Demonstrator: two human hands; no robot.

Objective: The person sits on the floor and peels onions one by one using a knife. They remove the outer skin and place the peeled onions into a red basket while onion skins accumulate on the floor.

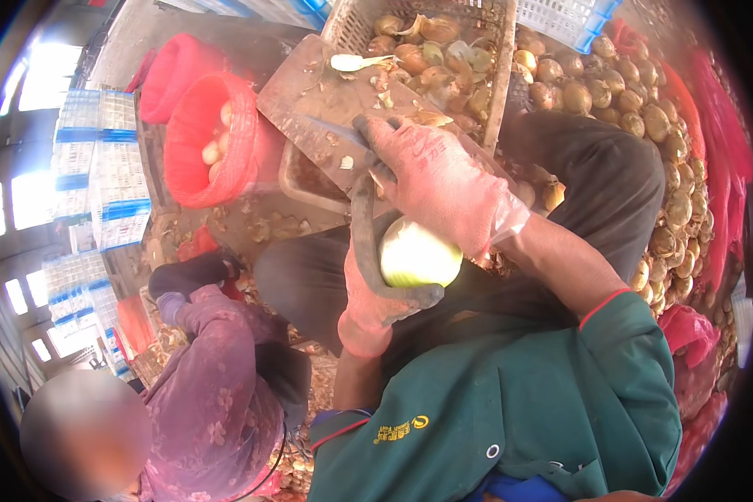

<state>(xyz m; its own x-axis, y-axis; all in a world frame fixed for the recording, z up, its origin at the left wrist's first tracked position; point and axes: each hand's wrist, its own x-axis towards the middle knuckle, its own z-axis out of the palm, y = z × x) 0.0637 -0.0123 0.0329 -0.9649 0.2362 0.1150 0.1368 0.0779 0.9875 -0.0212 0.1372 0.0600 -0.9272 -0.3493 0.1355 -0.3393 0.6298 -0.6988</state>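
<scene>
My left hand (370, 301), in a pink glove with dark grey fingers, cups a peeled pale onion (420, 252) low over my lap. Just above it, my right hand (430, 172) in a matching glove grips a knife (336, 130). The blade points up and left over a worn board (314, 81); the handle is hidden inside my fist. On the board lie a small white peeled piece with a thin stalk (354, 62) and scraps of skin.
The board rests across a plastic crate (502, 81) holding unpeeled onions (436, 56) and skins. A red mesh bag (188, 182) with peeled onions stands left. Heaped onions (602, 91) spread right. A co-worker (219, 376) sits at lower left; stacked white-and-blue crates (119, 169) stand beyond.
</scene>
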